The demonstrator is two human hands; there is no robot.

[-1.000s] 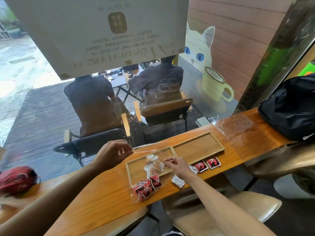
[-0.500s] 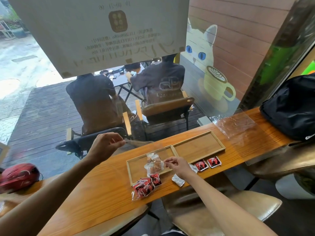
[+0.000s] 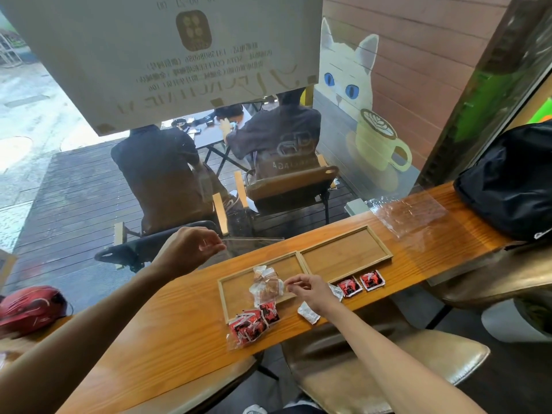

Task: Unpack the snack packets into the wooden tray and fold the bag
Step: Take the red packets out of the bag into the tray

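Note:
My left hand point(image 3: 191, 249) is raised over the counter's far edge, pinching the top edge of a clear plastic bag point(image 3: 254, 240). My right hand point(image 3: 310, 289) pinches the bag's other side just above the wooden tray point(image 3: 343, 255). The bag hangs slack between them, its bottom resting on the counter. Several red snack packets point(image 3: 254, 324) are bunched there at the tray's near-left corner. A few clear-wrapped packets point(image 3: 265, 283) sit over the tray's left compartment. Two red packets point(image 3: 360, 283) and two white ones point(image 3: 309, 313) lie on the counter beside my right hand.
A second clear bag point(image 3: 412, 213) lies flat on the counter at the right, before a black backpack point(image 3: 513, 180). A window pane runs along the counter's far edge. A red helmet point(image 3: 30, 306) sits at the far left. Tan stools point(image 3: 388, 369) stand below.
My left hand has lifted the bag's edge a little higher. My right hand has stayed over the tray's front rim, and the packets lie as before.

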